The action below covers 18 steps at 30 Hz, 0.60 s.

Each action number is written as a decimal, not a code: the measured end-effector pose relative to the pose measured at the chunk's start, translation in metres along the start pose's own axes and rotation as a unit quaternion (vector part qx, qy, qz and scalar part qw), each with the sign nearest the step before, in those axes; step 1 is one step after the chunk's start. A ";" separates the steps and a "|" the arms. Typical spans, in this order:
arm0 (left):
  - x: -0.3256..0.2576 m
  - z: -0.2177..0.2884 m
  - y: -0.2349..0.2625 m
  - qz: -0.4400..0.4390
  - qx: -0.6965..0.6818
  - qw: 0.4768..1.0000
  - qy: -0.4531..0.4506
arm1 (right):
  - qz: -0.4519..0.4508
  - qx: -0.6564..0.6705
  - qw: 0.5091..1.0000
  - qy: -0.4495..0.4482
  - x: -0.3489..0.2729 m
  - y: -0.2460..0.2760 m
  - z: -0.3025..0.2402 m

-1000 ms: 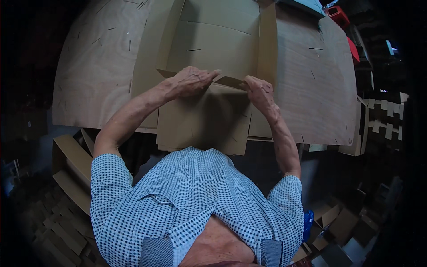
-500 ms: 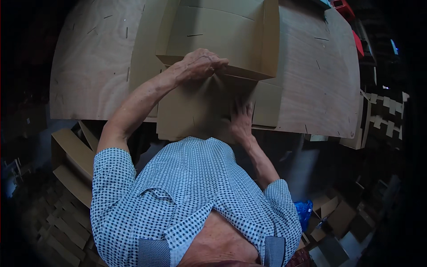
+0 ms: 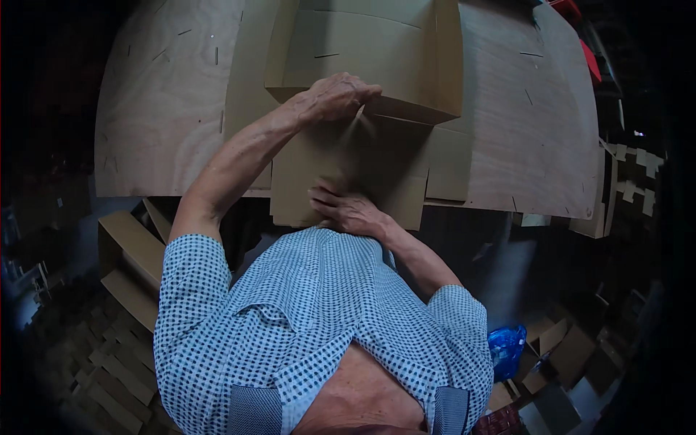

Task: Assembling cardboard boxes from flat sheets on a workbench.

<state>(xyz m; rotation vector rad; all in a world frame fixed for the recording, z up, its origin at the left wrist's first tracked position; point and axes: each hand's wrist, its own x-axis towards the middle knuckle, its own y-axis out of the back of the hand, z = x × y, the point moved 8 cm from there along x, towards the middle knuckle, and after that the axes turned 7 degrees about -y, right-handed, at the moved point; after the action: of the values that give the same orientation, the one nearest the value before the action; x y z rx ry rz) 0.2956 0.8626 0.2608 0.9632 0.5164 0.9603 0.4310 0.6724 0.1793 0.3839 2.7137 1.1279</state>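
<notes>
Table: a broad plywood worktop [image 3: 522, 123] with pale grain and small dark marks, filling the upper middle.
Left of the table: flat brown cardboard pieces [image 3: 127, 254] stacked against its near edge, more scattered on the dim floor [image 3: 65, 362] below.
Right of the table: notched cardboard inserts [image 3: 627, 181] standing at its edge.
Below the table's right corner: a blue plastic bag [image 3: 506, 346] among loose cardboard scraps.
Beyond the table's far right corner: a red object [image 3: 591, 58].
Light: bright on the tabletop, dark all round.
</notes>
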 end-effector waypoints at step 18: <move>0.012 0.003 -0.016 0.024 -0.045 0.999 -0.009 | 0.349 0.373 0.794 -0.329 -0.185 0.151 0.089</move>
<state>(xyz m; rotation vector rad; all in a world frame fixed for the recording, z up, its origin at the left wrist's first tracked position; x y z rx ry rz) 0.3106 0.8677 0.2487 0.9064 0.4327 1.0084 0.6552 0.7780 0.2369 1.6268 2.2233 -0.1427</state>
